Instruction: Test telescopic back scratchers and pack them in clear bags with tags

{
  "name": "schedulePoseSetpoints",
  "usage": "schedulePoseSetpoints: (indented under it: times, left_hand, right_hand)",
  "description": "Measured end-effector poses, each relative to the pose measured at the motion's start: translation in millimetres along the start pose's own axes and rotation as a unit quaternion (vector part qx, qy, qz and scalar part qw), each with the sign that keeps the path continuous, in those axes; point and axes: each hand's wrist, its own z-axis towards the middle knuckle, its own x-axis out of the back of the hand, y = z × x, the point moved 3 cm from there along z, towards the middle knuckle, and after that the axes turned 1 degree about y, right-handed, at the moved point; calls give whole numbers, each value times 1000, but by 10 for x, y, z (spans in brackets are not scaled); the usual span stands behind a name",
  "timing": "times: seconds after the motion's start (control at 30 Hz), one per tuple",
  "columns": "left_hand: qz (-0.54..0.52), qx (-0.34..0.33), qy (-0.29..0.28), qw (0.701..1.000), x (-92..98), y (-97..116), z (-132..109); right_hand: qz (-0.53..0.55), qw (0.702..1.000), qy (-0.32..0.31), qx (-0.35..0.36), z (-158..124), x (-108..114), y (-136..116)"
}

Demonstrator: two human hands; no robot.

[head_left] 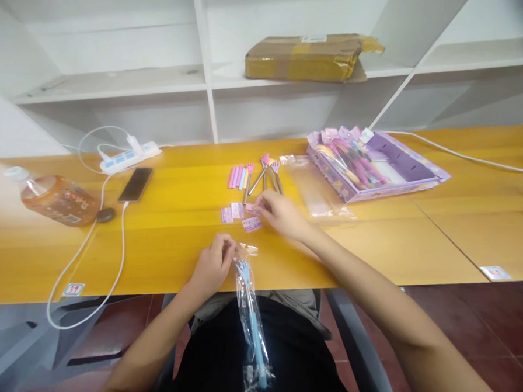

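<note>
Left hand has its grip clamped on 1 bagged blue scratcher, right hand on a card. Unbagged scratchers lie farther off; the right tray holds others.

Mine: black top, plain where I see it, lower centre of frame | my grey-khaki legwear, creased cloth, above it, trousers or shorts unclear | my left forearm, lower left, and right forearm, lower right, bare | my left hand and right hand, mid-frame, bare
</note>
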Motion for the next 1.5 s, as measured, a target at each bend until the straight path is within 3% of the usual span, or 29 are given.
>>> schedulePoseSetpoints:
  times: [0.07, 0.17, 0.27, 0.33, 0.5, 0.6, 0.73, 0.83, 1.03, 1.23, 1.5]
  left_hand:
    - [-13, 27, 4, 1000, -18, -33, -13]
    - [0, 29, 3, 1000, -24, -17, -10]
    - [20, 26, 4, 999, -10, 29, 4]
    - [32, 18, 8, 999, 3, 54, 12]
    - [44, -6, 48, 998, 31, 46, 34]
    - [-22, 0, 32, 999, -1, 25, 36]
    - [-82, 16, 25, 996, -78, 30, 5]
    - [-104, 40, 31, 993, -147, 28, -9]
    - [-188, 80, -3, 979, -234, 15, 17]
    - [-126, 58, 5, 990, -204, 3, 30]
    - [-76, 35, 23, 996, -153, 26, 22]
  right_hand:
    - [-3, 999, 5, 44, -163, 103, -329]
    - [51, 997, -25, 51, -525, 211, -719]
    - [104, 979, -162, 66, -906, 153, -877]
    - [81, 972, -208, 67, -1058, 73, -846]
    - [45, 989, -128, 67, -1010, -61, -655]
    - [67, 996, -47, 39, -935, -82, -564]
    - [10, 998, 48, 27, -924, -109, -498]
    - [36, 997, 52, 47, -922, -142, -475]
    - [67, 995, 76, 18, -912, -187, -364]
    - [63, 994, 88, 30, -911, -213, -333]
    - [12, 994, 33, 100, -900, -187, -351]
